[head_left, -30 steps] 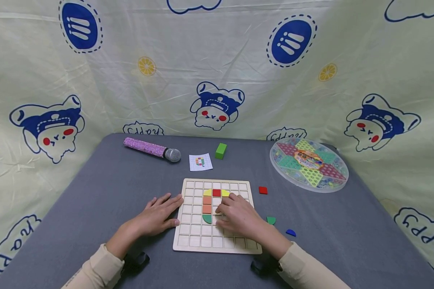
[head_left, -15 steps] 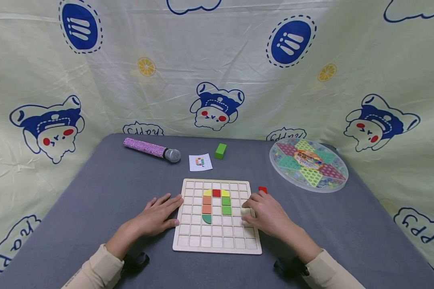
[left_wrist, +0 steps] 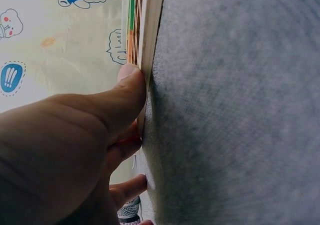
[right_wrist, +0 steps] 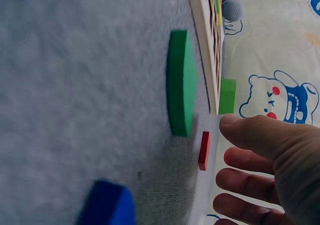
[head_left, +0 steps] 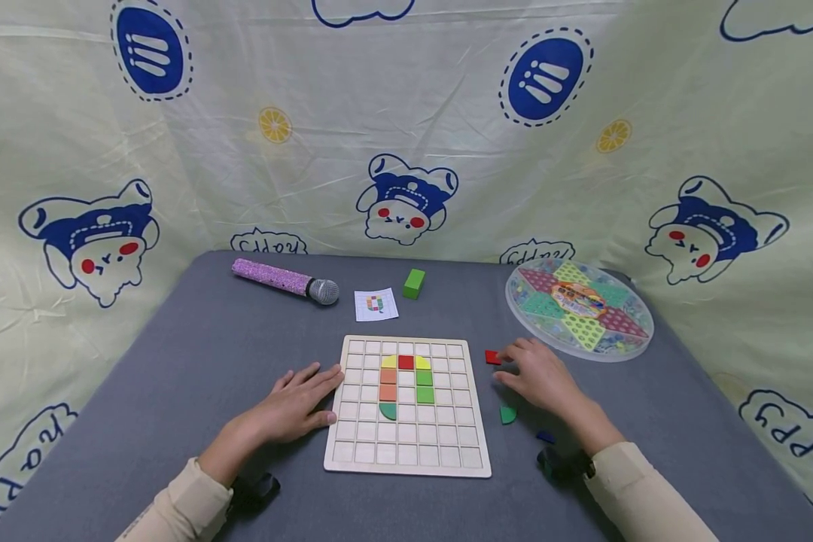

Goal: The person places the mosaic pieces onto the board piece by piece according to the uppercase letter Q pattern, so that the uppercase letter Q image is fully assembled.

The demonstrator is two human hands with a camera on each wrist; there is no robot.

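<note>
A wooden grid board lies on the table, with yellow, red, orange and green pieces set in its cells. My left hand rests at its left edge, fingers spread; in the left wrist view the thumb touches the board's side. Beyond the right edge, my right hand is over the table with nothing in it. Its fingertips are right beside a loose red square piece. Below that hand lie a green quarter-round piece and a blue piece, both large in the right wrist view.
Behind the board are a glittery purple microphone, a small pattern card and a green block. A round, clear-lidded game box stands at the back right. A printed cloth hangs behind the table.
My right hand has left the board, where two light green squares now show in the right column, and moved right to the red square. The left hand has stayed put.
</note>
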